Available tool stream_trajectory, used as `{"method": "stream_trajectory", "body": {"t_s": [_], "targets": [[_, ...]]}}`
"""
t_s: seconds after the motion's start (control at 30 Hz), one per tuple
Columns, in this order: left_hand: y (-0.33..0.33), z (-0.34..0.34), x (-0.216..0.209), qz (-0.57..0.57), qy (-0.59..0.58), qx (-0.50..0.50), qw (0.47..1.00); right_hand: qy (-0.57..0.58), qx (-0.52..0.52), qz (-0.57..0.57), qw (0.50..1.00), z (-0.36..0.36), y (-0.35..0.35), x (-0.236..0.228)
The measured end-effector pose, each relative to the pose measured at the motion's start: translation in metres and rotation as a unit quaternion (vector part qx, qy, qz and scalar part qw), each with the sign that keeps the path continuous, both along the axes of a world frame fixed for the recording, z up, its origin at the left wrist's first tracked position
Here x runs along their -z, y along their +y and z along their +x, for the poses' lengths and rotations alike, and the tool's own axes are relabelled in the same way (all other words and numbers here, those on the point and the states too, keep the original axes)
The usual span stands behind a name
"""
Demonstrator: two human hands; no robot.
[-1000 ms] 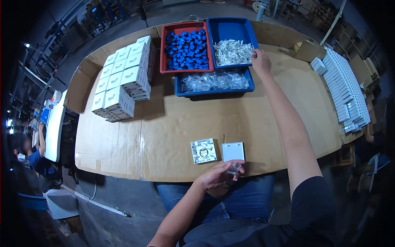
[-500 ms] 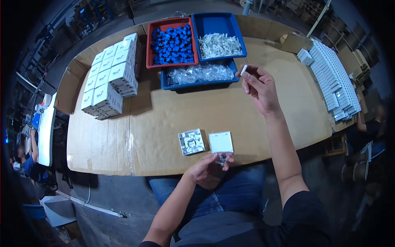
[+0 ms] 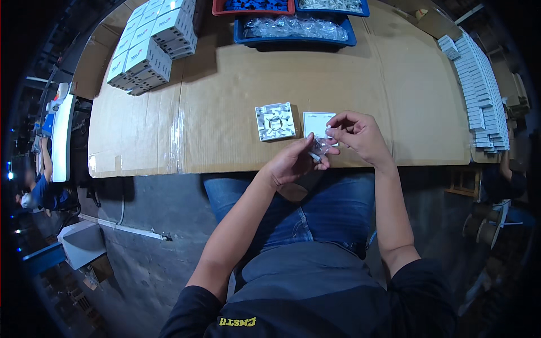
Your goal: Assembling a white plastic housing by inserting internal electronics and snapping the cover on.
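Observation:
My left hand [image 3: 293, 161] is closed around a small clear plastic bag [image 3: 321, 146] at the table's front edge. A small whitish stick-like piece [image 3: 315, 157] shows low in it, by the fingers. Right beside the bag, my right hand [image 3: 360, 138] is closed in a pinch; what its fingertips hold is hidden. Just beyond the hands lies a flat white square cover [image 3: 316, 119], partly covered by the right hand. To its left is a square white plastic base [image 3: 275, 121] with a round opening and moulded compartments.
A blue tray of clear bags [image 3: 239, 35] stands at the back, behind it a red tray of blue pieces [image 3: 253, 12] and a blue tray of white pieces [image 3: 332, 11]. White boxes [image 3: 147, 59] are stacked left, white pieces [image 3: 479, 93] right. Other people sit at both sides.
My right hand has come down from near the trays to my left hand at the clear bag. The white piece it pinched no longer shows in its fingertips. The view has tilted downward.

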State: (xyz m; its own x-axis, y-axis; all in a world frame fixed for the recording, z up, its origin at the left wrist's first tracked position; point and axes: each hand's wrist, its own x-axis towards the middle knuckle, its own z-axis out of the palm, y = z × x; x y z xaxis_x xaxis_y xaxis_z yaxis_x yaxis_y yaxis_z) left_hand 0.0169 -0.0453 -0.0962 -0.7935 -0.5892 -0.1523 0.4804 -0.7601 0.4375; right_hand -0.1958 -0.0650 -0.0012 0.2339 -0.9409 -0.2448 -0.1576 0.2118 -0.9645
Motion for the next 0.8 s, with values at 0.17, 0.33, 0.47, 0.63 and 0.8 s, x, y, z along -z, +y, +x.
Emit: {"method": "stream_trajectory", "body": {"t_s": [0.17,0.33,0.47,0.63,0.8], "targets": [[0.000,0.001,0.000,-0.007,0.006,0.004,1.000,0.068,-0.055,-0.022,0.996,0.000,0.004,-0.002],[0.000,0.002,-0.002,-0.018,-0.002,0.010,1.000,0.179,-0.141,0.011,0.974,0.002,-0.006,-0.022],[0.002,0.002,0.002,-0.038,-0.015,0.010,0.999,0.145,-0.240,-0.075,0.957,0.003,-0.015,-0.018],[0.003,0.006,0.013,-0.069,-0.010,0.021,0.997,0.226,-0.286,-0.012,0.931,0.015,-0.014,-0.036],[0.004,0.006,0.012,-0.061,-0.005,0.011,0.998,0.238,-0.324,-0.210,0.891,0.007,-0.006,-0.023]]}}
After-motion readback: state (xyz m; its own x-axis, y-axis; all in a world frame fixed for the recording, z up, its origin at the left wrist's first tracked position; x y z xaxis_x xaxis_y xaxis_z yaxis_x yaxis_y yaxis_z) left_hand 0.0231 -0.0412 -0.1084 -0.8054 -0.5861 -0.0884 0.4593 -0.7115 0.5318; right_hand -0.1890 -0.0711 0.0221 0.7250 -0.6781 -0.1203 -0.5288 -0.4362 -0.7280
